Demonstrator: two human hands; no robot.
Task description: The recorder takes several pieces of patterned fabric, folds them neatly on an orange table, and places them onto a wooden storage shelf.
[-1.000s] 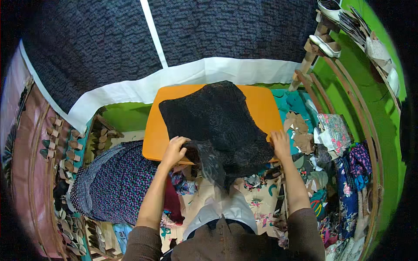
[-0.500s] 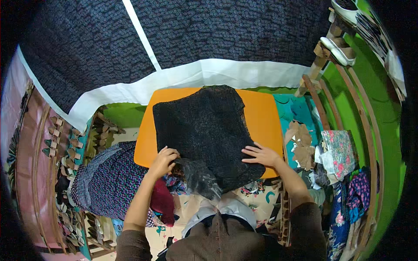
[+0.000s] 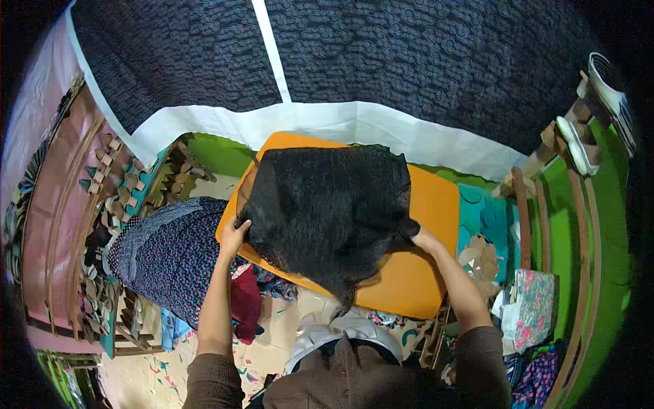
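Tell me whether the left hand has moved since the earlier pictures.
Yes: the left hand has moved left, closer to the near left corner of the orange tabletop.

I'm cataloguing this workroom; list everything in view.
Smooth tabletop: one, orange, centre.
Sheer lacy cloth: one, black, over tabletop.
Printed fabric sheet: apparently one, dark and white, top.
Printed cloth heap: one, dark purple, left.
Crumpled plain cloth: one, maroon, lower left.
Shoe-shaped pieces: many, mostly brown, left.
Shoes: at least two, white, upper right.
Wooden rails: several, brown, both sides.
Folded floral cloth: one, pale and pink, right.
Sleeves: two, brown, bottom.
Left hand: one, bare, gripping lacy cloth's left.
Right hand: one, bare, gripping its right.
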